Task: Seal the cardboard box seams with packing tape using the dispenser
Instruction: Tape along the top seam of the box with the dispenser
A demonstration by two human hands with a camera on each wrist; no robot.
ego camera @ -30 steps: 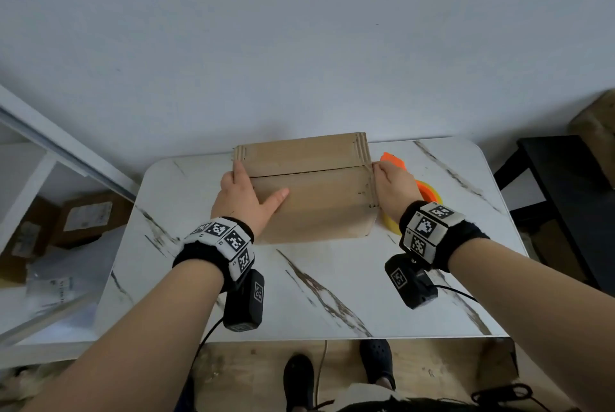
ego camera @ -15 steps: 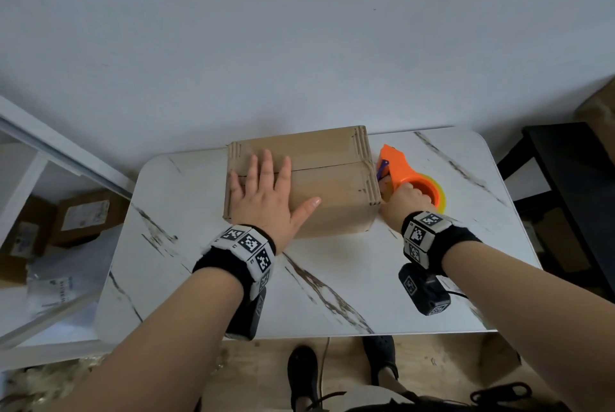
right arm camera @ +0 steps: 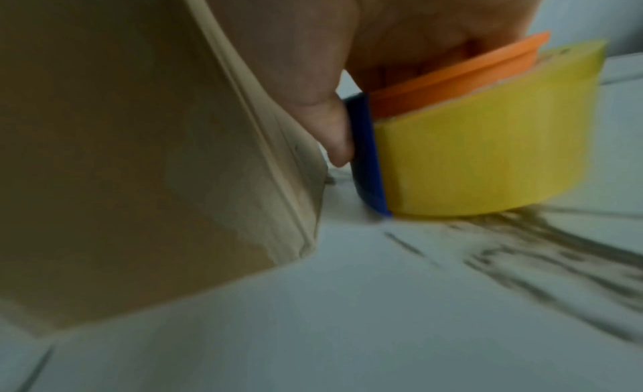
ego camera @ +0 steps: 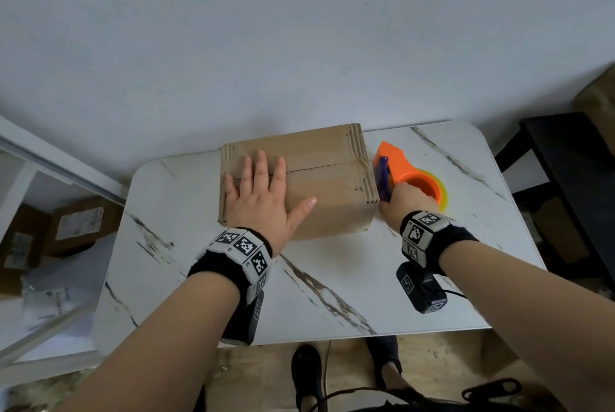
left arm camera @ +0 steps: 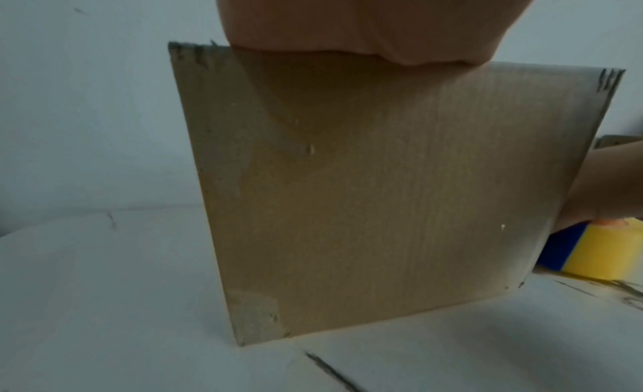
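Note:
A closed brown cardboard box (ego camera: 327, 178) stands on the white marble table (ego camera: 332, 278), its top seam running left to right. My left hand (ego camera: 263, 192) lies flat on the box top with fingers spread, pressing the flaps down; its palm (left arm camera: 375, 21) shows above the box's near side (left arm camera: 365, 191). Just right of the box lies an orange tape dispenser (ego camera: 404, 172) with a yellow tape roll (right arm camera: 487, 150) and blue blade guard (right arm camera: 365, 150). My right hand (ego camera: 404, 202) grips the dispenser, thumb against the blue part (right arm camera: 334, 128). The dispenser rests on the table.
The box's right corner (right arm camera: 306, 233) stands close to the dispenser. A black side table (ego camera: 565, 178) stands to the right. White shelving with cardboard parcels (ego camera: 76, 225) lies at the left. A grey wall (ego camera: 299, 28) is right behind the table.
My left hand moved from the box's left edge onto its top and spread flat. My right hand left the box's right side and took hold of the dispenser.

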